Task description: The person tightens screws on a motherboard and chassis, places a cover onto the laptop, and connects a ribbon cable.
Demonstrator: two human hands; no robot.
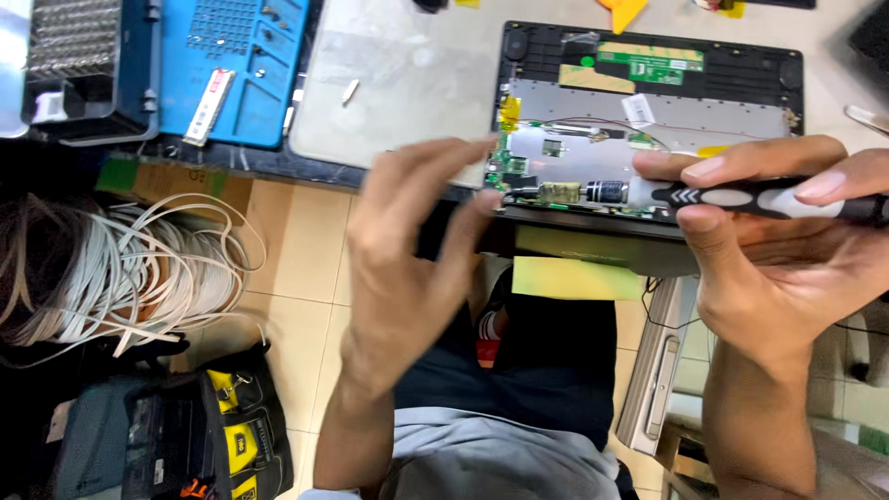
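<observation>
My right hand point(773, 268) grips a black and grey screwdriver point(759, 197) held sideways, its metal tip end pointing left over the near edge of an opened laptop base point(648, 120). The base lies on the worktable with its green circuit boards, silver shielding and thin wires exposed. My left hand point(407, 250) is raised in front of the base's near left corner. Its fingers are apart and curled, fingertips close to the screwdriver's tip. Whether something small sits between the fingertips cannot be seen.
A grey mat point(398, 83) covers the table left of the laptop. A blue parts tray point(231, 65) with a memory stick lies further left, beside a dark bit case point(79, 65). On the floor are a coil of white cable point(120, 278) and a black and yellow tool bag point(204, 435).
</observation>
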